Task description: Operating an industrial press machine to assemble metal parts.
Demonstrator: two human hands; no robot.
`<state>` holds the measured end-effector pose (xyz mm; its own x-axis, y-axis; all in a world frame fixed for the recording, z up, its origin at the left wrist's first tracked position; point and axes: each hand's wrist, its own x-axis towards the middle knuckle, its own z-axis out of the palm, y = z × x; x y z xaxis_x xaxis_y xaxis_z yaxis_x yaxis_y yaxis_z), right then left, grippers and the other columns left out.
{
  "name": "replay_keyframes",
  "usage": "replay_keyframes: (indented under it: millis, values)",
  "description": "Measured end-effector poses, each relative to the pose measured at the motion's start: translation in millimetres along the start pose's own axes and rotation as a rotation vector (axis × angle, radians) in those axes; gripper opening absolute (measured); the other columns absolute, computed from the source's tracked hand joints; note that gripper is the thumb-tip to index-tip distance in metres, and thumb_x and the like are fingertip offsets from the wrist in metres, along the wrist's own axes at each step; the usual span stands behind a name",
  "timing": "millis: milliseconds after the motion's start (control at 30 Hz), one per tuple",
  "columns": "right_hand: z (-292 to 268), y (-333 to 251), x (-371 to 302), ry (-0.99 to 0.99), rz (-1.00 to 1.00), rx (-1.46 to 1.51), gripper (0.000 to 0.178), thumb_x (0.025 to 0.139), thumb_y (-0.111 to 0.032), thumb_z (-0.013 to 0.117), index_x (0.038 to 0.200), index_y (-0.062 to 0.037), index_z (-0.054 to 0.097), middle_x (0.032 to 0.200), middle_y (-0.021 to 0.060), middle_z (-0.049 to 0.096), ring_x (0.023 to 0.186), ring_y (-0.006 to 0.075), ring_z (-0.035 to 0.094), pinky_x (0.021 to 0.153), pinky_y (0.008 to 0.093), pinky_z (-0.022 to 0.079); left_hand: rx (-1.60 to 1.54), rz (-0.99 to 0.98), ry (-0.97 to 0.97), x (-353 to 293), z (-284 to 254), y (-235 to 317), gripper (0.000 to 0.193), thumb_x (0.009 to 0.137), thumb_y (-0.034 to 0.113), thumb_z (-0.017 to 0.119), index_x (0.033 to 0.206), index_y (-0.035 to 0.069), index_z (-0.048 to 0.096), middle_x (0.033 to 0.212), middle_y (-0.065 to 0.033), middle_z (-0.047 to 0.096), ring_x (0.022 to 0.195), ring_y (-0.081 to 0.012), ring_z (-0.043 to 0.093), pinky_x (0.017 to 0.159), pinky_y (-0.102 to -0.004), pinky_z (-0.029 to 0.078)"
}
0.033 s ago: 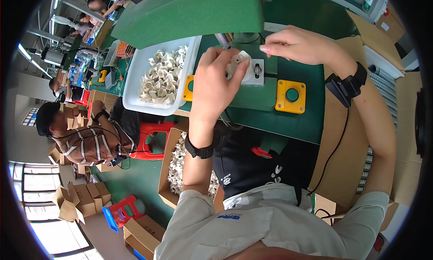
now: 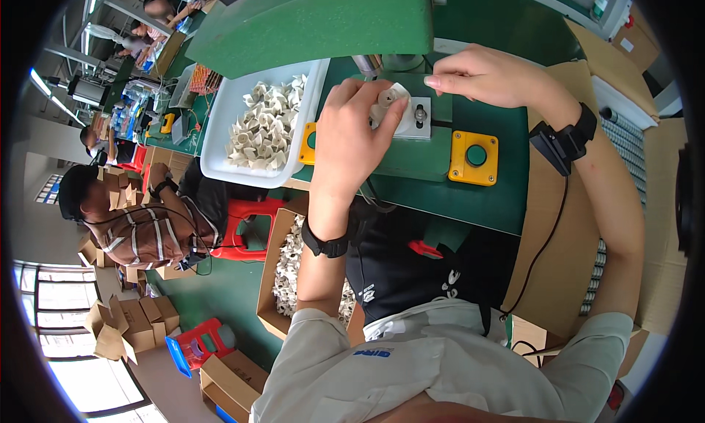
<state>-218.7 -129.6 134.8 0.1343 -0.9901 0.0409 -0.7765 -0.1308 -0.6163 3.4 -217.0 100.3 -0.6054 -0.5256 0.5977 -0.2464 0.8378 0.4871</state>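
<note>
My left hand (image 2: 349, 133) is closed on a small white plastic part (image 2: 396, 94) with a round hollow end, pinched between thumb and fingers. It holds the part over a silver metal plate (image 2: 419, 129) on the green press base, just below the metal ram (image 2: 369, 64). The part's lower side is hidden by my fingers. To the right of the ram, my right hand (image 2: 485, 74) hovers with thumb and curled fingers together. Whatever lies between those fingertips, if anything, is too small or hidden to make out.
The green press head (image 2: 316, 37) overhangs my hands. Yellow button boxes (image 2: 459, 175) flank the base. A white tray (image 2: 208, 147) of white parts stands left; a cardboard box (image 2: 273, 316) below holds more. Another carton (image 2: 547, 225) stands right. A co-worker (image 2: 150, 228) sits at left.
</note>
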Motion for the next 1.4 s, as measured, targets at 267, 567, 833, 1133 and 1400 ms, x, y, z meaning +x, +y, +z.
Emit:
replay_keyframes:
  millis: [267, 567, 833, 1133, 1400]
  values:
    - [-1.1, -3.6, 0.1, -0.069, 0.027, -0.085, 0.046, 0.102, -0.039, 0.050, 0.080, 0.0013, 0.058, 0.059, 0.0092, 0.040, 0.056, 0.0187, 0.038, 0.056, 0.0355, 0.034, 0.218, 0.023, 0.005, -2.3, -6.1, 8.3, 0.023, 0.078, 0.021, 0.075, 0.097, 0.008, 0.073, 0.084, -0.0100, 0.064, 0.082, -0.0283, 0.063, 0.069, -0.0389, 0.054]
    - [-9.7, -6.7, -3.8, -0.287, 0.164, -0.074, 0.043, 0.089, -0.041, 0.069, 0.078, -0.0002, 0.063, 0.061, 0.0052, 0.054, 0.056, 0.0169, 0.049, 0.053, 0.0324, 0.039, 0.179, 0.063, 0.022, -23.3, -21.6, 2.4, 0.030, 0.081, 0.018, 0.075, 0.108, 0.006, 0.070, 0.093, -0.0109, 0.067, 0.089, -0.0301, 0.065, 0.074, -0.0382, 0.052]
    - [-3.5, 12.1, -1.7, -0.647, 0.264, -0.141, 0.042, 0.075, -0.038, 0.083, 0.075, -0.0010, 0.064, 0.065, 0.0044, 0.061, 0.059, 0.0167, 0.056, 0.053, 0.0299, 0.043, 0.475, -0.288, -0.260, -69.5, -61.4, 0.2, 0.024, 0.085, 0.022, 0.072, 0.103, 0.007, 0.069, 0.104, -0.0076, 0.067, 0.075, -0.0281, 0.067, 0.064, -0.0383, 0.054]
    - [-5.8, 10.1, -10.0, -0.615, 0.224, -0.063, 0.043, 0.074, -0.041, 0.081, 0.075, -0.0037, 0.060, 0.063, 0.0040, 0.056, 0.059, 0.0189, 0.053, 0.052, 0.0343, 0.041, 0.515, -0.155, -0.187, -66.7, -61.1, -16.3, 0.013, 0.088, 0.017, 0.065, 0.097, 0.008, 0.066, 0.100, -0.0065, 0.070, 0.065, -0.0265, 0.067, 0.054, -0.0345, 0.053]
    - [-2.9, -1.8, -14.8, -0.474, 0.268, -0.165, 0.048, 0.069, -0.045, 0.082, 0.076, -0.0043, 0.059, 0.063, 0.0048, 0.055, 0.059, 0.0212, 0.054, 0.053, 0.0362, 0.041, 0.638, -0.117, -0.233, -56.3, -54.5, -12.7, 0.008, 0.089, 0.014, 0.061, 0.090, 0.005, 0.062, 0.102, -0.0072, 0.071, 0.067, -0.0286, 0.068, 0.052, -0.0367, 0.053]
